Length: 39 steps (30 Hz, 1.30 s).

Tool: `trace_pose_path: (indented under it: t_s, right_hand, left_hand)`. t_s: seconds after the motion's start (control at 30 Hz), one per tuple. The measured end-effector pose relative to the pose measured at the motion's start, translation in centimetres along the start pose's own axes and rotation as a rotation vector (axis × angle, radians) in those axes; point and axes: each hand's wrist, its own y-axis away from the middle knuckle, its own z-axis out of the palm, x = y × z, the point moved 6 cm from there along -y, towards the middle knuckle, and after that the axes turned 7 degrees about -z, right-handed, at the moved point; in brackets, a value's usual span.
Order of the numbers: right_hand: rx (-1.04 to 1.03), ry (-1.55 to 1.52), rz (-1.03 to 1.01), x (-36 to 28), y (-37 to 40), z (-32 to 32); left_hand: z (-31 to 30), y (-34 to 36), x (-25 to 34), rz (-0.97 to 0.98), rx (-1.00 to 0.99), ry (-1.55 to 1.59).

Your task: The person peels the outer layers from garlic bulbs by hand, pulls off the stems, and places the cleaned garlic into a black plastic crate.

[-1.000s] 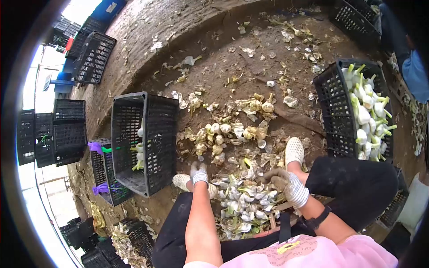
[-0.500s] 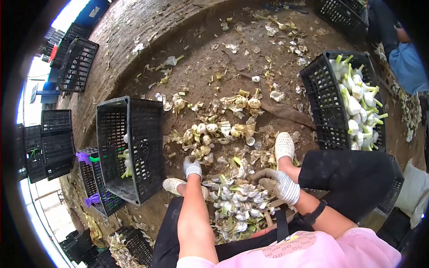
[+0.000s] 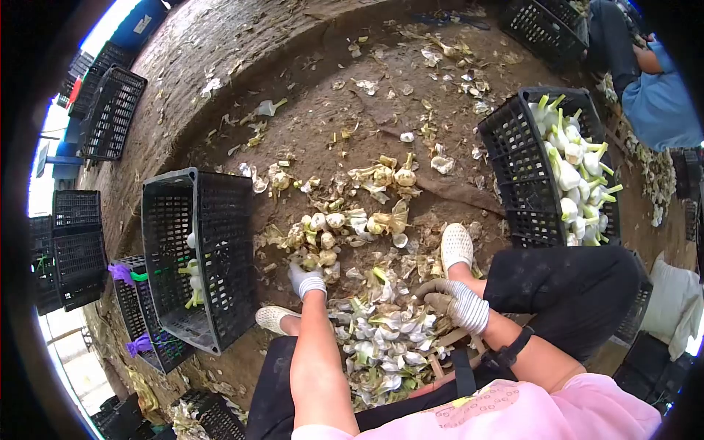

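Observation:
My left hand [image 3: 304, 281], in a pale glove with a striped cuff, reaches to the near edge of a heap of untrimmed garlic bulbs [image 3: 326, 240]. Its fingers point forward, fingertips right at the lowest bulbs. My right hand [image 3: 456, 302], in a glove with dirty fingers, hovers over the right side of a pile of garlic skins and trimmings [image 3: 392, 334] between my legs. Its fingers are curled together, and I cannot tell what they hold. Trimmed white garlic with green stems [image 3: 574, 172] fills a black crate [image 3: 506, 172] at the right.
At the left a black crate [image 3: 227, 257] lies tipped on its side, with a few garlic bulbs [image 3: 193, 282] inside. More black crates [image 3: 77, 242] are stacked farther left. Loose skins litter the dirt floor [image 3: 315, 139]. Another person in a blue top [image 3: 660, 110] sits at the upper right.
The view has shifted slightly, so the crates and garlic heap appear farther left and lower. My left hand stays at the heap's near edge; my right hand keeps its curled pose.

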Motion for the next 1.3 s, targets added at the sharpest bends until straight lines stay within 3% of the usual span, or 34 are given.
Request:
trace_pose_path:
  t_s: [0.13, 0.17, 0.27, 0.3, 0.33, 0.4, 0.47, 0.5, 0.53, 0.7, 0.73, 0.9, 1.0, 1.03, 1.13, 1.23, 1.3]
  right_hand:
    - [-0.026, 0.086, -0.037, -1.1, 0.4, 0.9]
    - [-0.051, 0.105, -0.009, -1.0, 0.6, 0.9]
    - [0.023, 0.045, -0.043, -1.6, 1.0, 1.1]
    - [0.052, 0.057, -0.107, -2.0, 0.9, 1.1]
    - [0.095, -0.243, -0.149, -2.3, 1.0, 1.4]
    - [0.103, -0.455, -0.240, -1.1, 0.1, 1.1]
    - [0.149, -0.383, -0.151, -0.4, 0.4, 0.4]
    - [0.178, -0.390, -0.169, -0.8, 1.0, 0.1]
    - [0.202, -0.654, -0.118, -0.9, 1.5, -0.2]
    - [0.005, -0.670, -0.197, -4.1, 5.2, -0.2]
    - [-0.111, -1.015, -0.031, -2.8, 4.8, 0.2]
    - [-0.137, -0.410, -0.442, -4.6, 5.3, 0.1]
    - [-0.466, -1.120, -0.326, -6.4, 7.3, 0.4]
    - [-0.127, -0.544, -0.180, -5.2, 6.6, 0.1]
    - [-0.169, -0.372, -0.224, -6.6, 7.8, 0.3]
    - [-0.311, -0.798, -0.223, -4.5, 6.5, 0.6]
    - [-0.314, -0.696, -0.290, -5.8, 7.5, 0.4]
  left_hand:
    - [-0.5, 1.3, 0.2, -0.129, -0.129, 0.320]
    - [-1.3, 2.0, 0.9, -0.089, -0.096, 0.351]
    - [-5.0, 6.8, 4.8, 0.361, 0.046, 0.531]
    - [-7.0, 9.7, 6.9, 0.325, -0.033, 0.540]
    - [-9.2, 13.0, 9.4, 0.292, -0.115, 0.548]
    - [-10.9, 17.8, 11.7, 0.419, -0.163, 0.483]
    - [-13.6, 23.0, 14.1, 0.622, -0.224, 0.460]
    - [-13.6, 23.9, 13.7, 0.633, -0.266, 0.513]
    - [-13.3, 24.5, 13.0, 0.641, -0.300, 0.567]
    - [-17.4, 27.1, 12.6, 0.801, -0.322, 0.497]
    - [-18.1, 27.7, 12.6, 0.825, -0.254, 0.476]
    - [-20.4, 30.8, 13.7, 0.895, -0.038, 0.391]
    - [-21.3, 31.8, 14.1, 0.923, 0.003, 0.368]
    - [-21.4, 31.8, 14.1, 0.933, 0.014, 0.357]
    - [-21.6, 32.0, 13.9, 0.916, 0.016, 0.340]
    - [-21.8, 32.1, 13.8, 0.930, 0.033, 0.313]
    - [-22.1, 32.1, 13.9, 0.952, 0.028, 0.309]
